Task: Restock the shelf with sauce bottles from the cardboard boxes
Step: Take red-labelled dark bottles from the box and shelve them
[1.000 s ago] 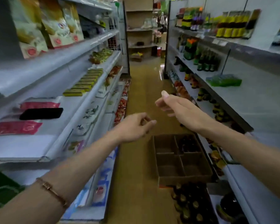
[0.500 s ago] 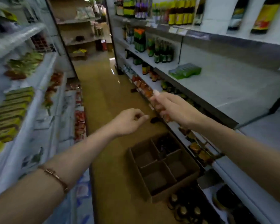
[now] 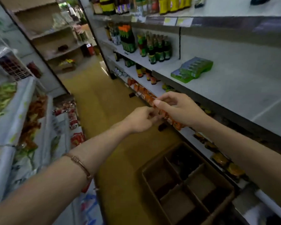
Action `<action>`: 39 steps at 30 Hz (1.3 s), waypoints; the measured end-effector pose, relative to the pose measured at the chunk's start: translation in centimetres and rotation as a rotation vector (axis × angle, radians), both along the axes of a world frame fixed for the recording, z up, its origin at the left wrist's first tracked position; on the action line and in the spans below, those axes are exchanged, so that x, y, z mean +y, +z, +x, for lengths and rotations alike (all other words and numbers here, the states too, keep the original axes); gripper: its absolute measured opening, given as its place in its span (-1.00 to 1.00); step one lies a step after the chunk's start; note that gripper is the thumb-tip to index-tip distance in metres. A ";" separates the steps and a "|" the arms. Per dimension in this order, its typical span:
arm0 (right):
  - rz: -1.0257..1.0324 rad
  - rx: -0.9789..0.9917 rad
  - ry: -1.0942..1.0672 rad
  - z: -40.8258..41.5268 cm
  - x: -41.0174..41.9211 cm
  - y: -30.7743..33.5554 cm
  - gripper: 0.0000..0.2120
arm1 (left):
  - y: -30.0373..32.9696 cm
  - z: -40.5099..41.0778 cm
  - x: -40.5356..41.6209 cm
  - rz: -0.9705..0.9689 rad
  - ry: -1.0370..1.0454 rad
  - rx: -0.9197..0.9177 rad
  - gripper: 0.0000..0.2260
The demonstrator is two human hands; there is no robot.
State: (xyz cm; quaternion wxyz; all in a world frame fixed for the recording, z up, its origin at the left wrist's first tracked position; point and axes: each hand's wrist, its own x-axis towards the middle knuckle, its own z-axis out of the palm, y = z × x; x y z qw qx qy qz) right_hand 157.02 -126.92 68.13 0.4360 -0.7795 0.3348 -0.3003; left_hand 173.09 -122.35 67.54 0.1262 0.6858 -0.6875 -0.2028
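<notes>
I see both bare arms stretched forward, the hands nearly meeting. My left hand [image 3: 140, 120] has its fingers curled loosely, a thin bracelet [image 3: 79, 163] on that forearm. My right hand [image 3: 177, 109] is palm down, fingers curled, thumb extended toward the left hand.

I read this as a shop aisle: stocked shelf [image 3: 234, 88] to its right, bottles [image 3: 154, 46] on it, snack packets [image 3: 31, 114] opposite.

A narrow shop aisle with a glossy yellow-brown floor [image 3: 104, 101] runs between grey metal racks [image 3: 234, 88] on the right and white racks [image 3: 5, 133] on the left toward a brown wooden shelving unit [image 3: 50, 34] at the brighter far end.
</notes>
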 end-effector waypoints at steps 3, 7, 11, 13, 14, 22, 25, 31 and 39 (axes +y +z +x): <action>0.036 0.011 -0.064 -0.8 -3.3 -1.8 -0.81 | -2.9 0.3 -3.5 -0.079 -0.011 0.116 -0.90; 0.131 0.048 -0.294 -2.0 -7.0 -6.2 -0.74 | -8.2 0.0 -8.9 -0.036 -0.124 0.152 -0.87; 0.201 0.157 -0.452 -3.0 -9.6 -12.1 -0.66 | -15.6 0.4 -15.0 0.087 -0.282 0.110 -0.81; 0.279 0.162 -0.531 -3.3 -10.7 -15.4 -0.66 | -19.9 1.0 -17.9 0.164 -0.350 0.113 -0.80; 0.316 0.160 -0.584 -3.2 -11.3 -17.1 -0.67 | -22.1 1.2 -19.4 0.198 -0.387 0.116 -0.81; 0.567 0.064 -0.856 2.0 -16.4 -34.5 -0.82 | -37.3 3.1 -27.6 0.355 -0.515 0.098 -0.78; 0.608 0.027 -0.867 3.2 -17.5 -40.4 -0.81 | -42.5 3.1 -29.2 0.392 -0.511 0.107 -0.78; 0.707 0.118 -0.858 3.3 -16.3 -53.1 -0.79 | -53.9 3.4 -30.4 0.266 -0.478 0.270 -0.81; 0.673 0.464 -0.848 1.3 -16.1 -66.8 -0.58 | -68.0 1.2 -30.5 0.362 -0.575 0.026 -0.58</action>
